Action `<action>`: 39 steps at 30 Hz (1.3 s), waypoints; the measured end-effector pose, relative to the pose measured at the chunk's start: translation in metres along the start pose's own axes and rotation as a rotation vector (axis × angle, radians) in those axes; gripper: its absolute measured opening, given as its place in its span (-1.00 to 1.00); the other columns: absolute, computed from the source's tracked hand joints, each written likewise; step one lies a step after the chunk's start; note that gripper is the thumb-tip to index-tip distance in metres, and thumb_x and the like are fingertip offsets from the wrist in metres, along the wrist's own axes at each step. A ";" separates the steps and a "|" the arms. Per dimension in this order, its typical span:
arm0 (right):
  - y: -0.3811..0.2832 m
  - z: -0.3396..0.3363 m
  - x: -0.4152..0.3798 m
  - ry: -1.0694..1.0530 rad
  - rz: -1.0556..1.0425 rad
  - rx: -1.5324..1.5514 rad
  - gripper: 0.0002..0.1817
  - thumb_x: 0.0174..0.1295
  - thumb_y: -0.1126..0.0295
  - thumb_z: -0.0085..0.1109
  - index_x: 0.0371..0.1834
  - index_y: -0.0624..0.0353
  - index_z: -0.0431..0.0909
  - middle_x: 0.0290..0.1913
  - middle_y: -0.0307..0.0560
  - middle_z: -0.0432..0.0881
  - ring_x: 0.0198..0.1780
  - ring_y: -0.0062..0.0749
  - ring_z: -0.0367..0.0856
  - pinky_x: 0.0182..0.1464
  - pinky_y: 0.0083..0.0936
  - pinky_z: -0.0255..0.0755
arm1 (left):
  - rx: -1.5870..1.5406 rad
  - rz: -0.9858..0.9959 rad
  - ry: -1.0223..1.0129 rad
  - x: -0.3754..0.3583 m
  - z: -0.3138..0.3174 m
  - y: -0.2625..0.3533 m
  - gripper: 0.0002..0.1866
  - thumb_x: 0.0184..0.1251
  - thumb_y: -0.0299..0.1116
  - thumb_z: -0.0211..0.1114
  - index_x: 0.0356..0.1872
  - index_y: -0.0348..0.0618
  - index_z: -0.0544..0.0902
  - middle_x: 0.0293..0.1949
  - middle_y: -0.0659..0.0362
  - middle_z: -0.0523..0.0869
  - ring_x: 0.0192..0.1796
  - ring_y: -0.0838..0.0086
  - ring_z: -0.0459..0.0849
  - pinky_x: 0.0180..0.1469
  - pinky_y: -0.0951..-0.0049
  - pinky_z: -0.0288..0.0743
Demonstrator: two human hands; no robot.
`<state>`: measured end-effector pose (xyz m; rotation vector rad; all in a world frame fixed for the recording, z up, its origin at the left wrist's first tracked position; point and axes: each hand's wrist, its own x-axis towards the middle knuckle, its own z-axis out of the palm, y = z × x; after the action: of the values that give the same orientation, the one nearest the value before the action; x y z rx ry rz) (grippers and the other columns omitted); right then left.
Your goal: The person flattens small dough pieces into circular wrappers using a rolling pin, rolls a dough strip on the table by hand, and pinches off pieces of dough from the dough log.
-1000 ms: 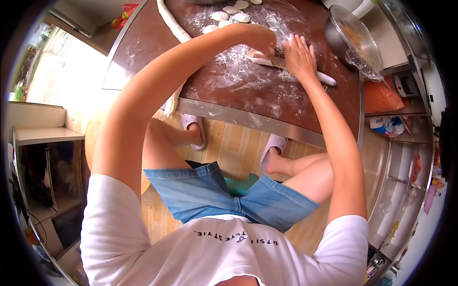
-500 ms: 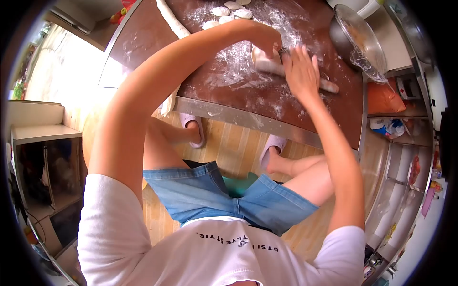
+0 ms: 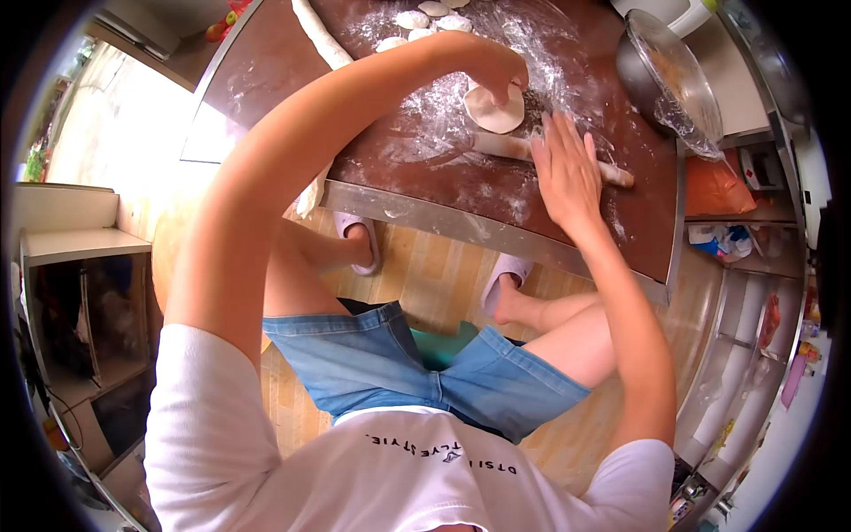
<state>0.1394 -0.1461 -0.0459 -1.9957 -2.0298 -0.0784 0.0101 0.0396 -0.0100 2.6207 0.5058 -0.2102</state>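
My left hand [image 3: 498, 69] pinches the upper edge of a round, flat dough wrapper [image 3: 496, 113] lying on the floured brown tabletop [image 3: 399, 152]. My right hand [image 3: 567, 170] lies flat, fingers stretched, on top of a rolling pin [image 3: 502, 146]. The pin rests just below the wrapper, on the side nearer to me. Several small flattened dough pieces [image 3: 412, 19] sit beyond my left forearm, dusted with flour. A long dough rope [image 3: 321, 35] stretches across the table to the left, partly hidden by my arm, and its end [image 3: 310, 197] hangs over the near edge.
A metal bowl [image 3: 645, 75] with a clear cover and some orange-brown filling stands at the back right. The table's metal edge [image 3: 461, 222] runs above my knees. Open shelves [image 3: 740, 239] hold bags on the right. A wooden cabinet [image 3: 84, 248] stands at the left.
My right hand and the rolling pin have moved toward me, off the wrapper, which now shows more fully. My left hand stays at the wrapper's edge.
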 end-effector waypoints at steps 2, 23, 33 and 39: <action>-0.002 -0.001 -0.007 0.047 -0.020 0.015 -0.41 0.36 0.03 -0.26 0.24 0.31 0.30 0.29 0.19 0.28 0.39 -0.08 0.13 0.37 -0.07 -0.08 | -0.064 0.002 -0.074 -0.003 -0.004 0.002 -0.60 -0.03 -0.40 0.28 -0.06 -0.18 0.58 -0.07 0.06 0.64 -0.08 0.26 0.61 -0.05 0.33 0.46; -0.006 -0.003 -0.008 0.077 -0.036 -0.033 -0.44 0.35 0.10 -0.19 0.20 0.37 0.32 0.24 0.22 0.35 0.34 -0.05 0.22 0.36 -0.13 -0.01 | -0.060 -0.015 0.031 -0.013 -0.001 0.017 -0.63 -0.09 -0.44 0.26 -0.13 -0.12 0.58 -0.21 0.12 0.66 -0.11 0.27 0.61 -0.08 0.34 0.44; 0.019 0.027 0.078 0.123 0.066 -0.118 -0.44 0.36 0.07 -0.28 0.23 0.31 0.30 0.28 0.16 0.31 0.37 -0.07 0.16 0.36 -0.08 -0.05 | -0.080 0.030 0.031 -0.011 -0.003 0.008 -0.76 0.02 -0.37 0.30 -0.24 -0.19 0.64 -0.20 0.08 0.68 -0.13 0.31 0.63 -0.08 0.35 0.47; 0.004 0.011 0.025 0.067 0.017 -0.044 -0.45 0.36 0.09 -0.27 0.22 0.32 0.30 0.30 0.18 0.27 0.38 -0.06 0.15 0.36 -0.05 -0.06 | 0.013 0.108 0.051 -0.008 0.004 0.004 -0.74 0.02 -0.32 0.33 -0.24 -0.18 0.64 -0.27 0.09 0.68 -0.17 0.30 0.64 -0.10 0.33 0.48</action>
<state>0.1417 -0.1185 -0.0513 -2.0078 -1.9858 -0.1852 0.0045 0.0318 -0.0098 2.6631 0.3795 -0.1129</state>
